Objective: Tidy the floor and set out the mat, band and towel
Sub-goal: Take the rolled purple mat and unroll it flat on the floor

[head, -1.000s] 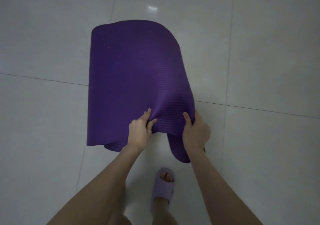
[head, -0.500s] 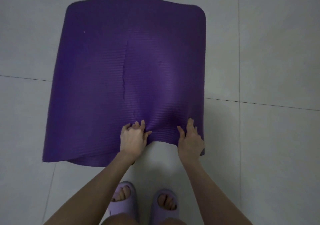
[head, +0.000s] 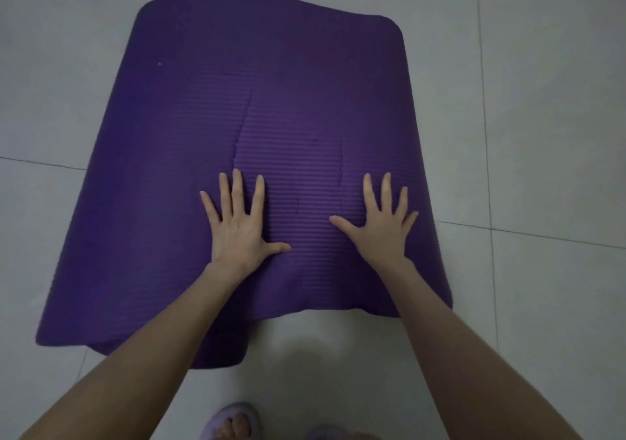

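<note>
the mat (head: pixel 210 107) looks like soft purple foam, matt, with fine ribs running across its face and a few shallow creases pressed into it. the floor (head: pixel 542 100) is large pale tiles, smooth with a faint sheen, split by thin dark grout lines. the slipper (head: pixel 220 419) looks like smooth, matt lilac rubber or foam.
</note>
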Tool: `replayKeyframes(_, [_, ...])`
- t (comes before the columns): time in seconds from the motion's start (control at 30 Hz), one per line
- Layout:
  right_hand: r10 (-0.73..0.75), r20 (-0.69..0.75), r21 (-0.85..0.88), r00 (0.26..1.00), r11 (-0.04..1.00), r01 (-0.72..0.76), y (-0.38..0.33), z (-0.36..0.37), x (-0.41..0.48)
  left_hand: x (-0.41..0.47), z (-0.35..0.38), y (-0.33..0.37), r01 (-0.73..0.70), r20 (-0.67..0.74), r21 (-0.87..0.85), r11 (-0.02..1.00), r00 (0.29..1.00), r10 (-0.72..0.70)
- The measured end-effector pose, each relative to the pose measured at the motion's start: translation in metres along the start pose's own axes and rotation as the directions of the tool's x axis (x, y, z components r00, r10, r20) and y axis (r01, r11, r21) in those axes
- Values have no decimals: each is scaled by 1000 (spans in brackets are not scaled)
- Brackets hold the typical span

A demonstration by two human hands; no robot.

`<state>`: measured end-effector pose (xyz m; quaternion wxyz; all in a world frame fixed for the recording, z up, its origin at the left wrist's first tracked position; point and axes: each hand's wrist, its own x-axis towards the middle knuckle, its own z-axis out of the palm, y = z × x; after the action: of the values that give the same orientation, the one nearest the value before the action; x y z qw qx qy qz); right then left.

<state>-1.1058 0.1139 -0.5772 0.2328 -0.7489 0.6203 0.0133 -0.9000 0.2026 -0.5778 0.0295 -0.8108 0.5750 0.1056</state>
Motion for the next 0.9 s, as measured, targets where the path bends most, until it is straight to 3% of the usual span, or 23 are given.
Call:
replayKeyframes(0.27, [154,266,-23,952,988,-154,38,51,21,9,44,25,-102,108,119,988,990,90])
replayKeyframes(0.43, [293,304,-70,906,956,-285,77,62,7,3,68,53,-228,200,131,965,959,200])
replayKeyframes(0.63, [196,285,-8,938,979,-202,69,63,25,-7,78,74,-383,315,116,916,889,332])
replayKeyframes(0.9, [183,353,-44,917,983,-179,67,64,22,-9,65,64,-439,307,107,892,868,390])
